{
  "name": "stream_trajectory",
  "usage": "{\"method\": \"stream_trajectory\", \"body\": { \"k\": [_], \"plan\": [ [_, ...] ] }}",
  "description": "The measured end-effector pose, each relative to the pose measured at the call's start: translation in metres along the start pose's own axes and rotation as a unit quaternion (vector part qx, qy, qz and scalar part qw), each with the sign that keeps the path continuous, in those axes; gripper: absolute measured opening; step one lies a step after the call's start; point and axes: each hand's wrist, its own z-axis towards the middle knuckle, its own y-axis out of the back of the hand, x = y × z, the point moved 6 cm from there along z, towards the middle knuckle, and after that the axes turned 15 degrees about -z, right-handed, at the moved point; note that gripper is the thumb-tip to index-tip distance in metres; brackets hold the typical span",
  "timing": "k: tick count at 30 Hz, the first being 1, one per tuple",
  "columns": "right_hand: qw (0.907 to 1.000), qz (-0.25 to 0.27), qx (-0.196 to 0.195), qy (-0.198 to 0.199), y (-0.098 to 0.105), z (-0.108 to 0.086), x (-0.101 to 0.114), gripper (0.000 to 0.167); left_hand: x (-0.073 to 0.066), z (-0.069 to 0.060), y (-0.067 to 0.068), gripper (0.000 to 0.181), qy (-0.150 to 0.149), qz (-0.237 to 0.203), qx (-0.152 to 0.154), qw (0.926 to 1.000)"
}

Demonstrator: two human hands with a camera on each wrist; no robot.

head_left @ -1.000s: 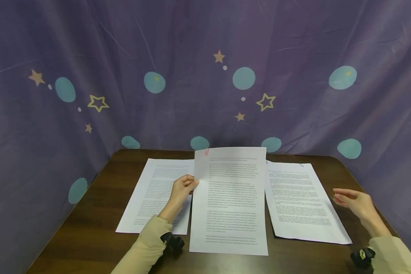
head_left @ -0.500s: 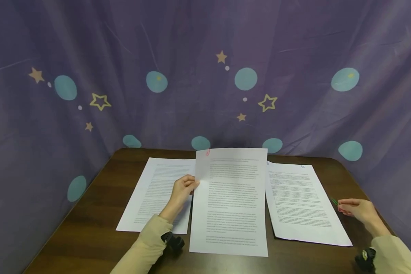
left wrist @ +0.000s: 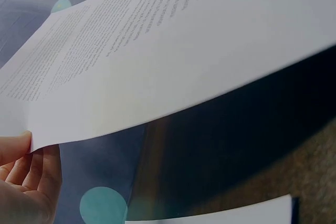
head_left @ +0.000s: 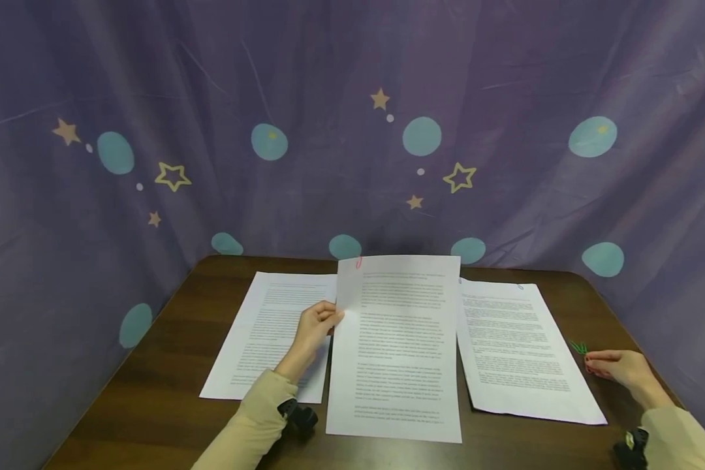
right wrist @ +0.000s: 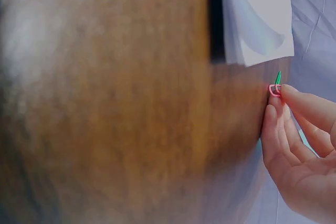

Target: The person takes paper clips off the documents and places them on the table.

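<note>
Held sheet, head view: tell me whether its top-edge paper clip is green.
No, the paper clip near the top left corner of the printed sheet in the left hand is pinkish red.

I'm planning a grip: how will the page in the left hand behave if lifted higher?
The page may flop, since its edge bows in the left wrist view. It is probably light: the left hand pinches only one edge.

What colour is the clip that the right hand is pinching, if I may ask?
The clip is pink, shown best in the right wrist view.
</note>
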Motion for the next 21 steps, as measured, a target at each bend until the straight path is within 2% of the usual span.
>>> {"method": "stream_trajectory", "body": {
  "k": [7,10,13,17,21],
  "plan": [
    [0.9998,0.012,0.010,0.015,-0.001,0.000,-0.002,0.038,-0.006,-0.005,-0.003,0.012,-0.006,0.002,0.000,1.0000],
    [0.9998,-0.004,-0.013,0.015,0.002,-0.002,0.001,0.044,-0.007,-0.006,-0.004,0.012,-0.006,0.002,0.001,1.0000],
    [0.9973,-0.047,-0.051,0.023,0.003,-0.003,0.009,0.049,-0.006,-0.005,-0.003,0.012,-0.004,0.001,0.001,1.0000],
    [0.9891,-0.102,-0.090,0.056,0.001,0.000,0.027,0.044,0.003,0.001,0.001,0.013,-0.002,-0.004,-0.001,1.0000],
    [0.9831,-0.116,-0.105,0.095,-0.004,0.010,0.043,0.038,0.015,0.008,0.005,0.014,-0.002,-0.011,0.001,0.9999]
  ]
}}
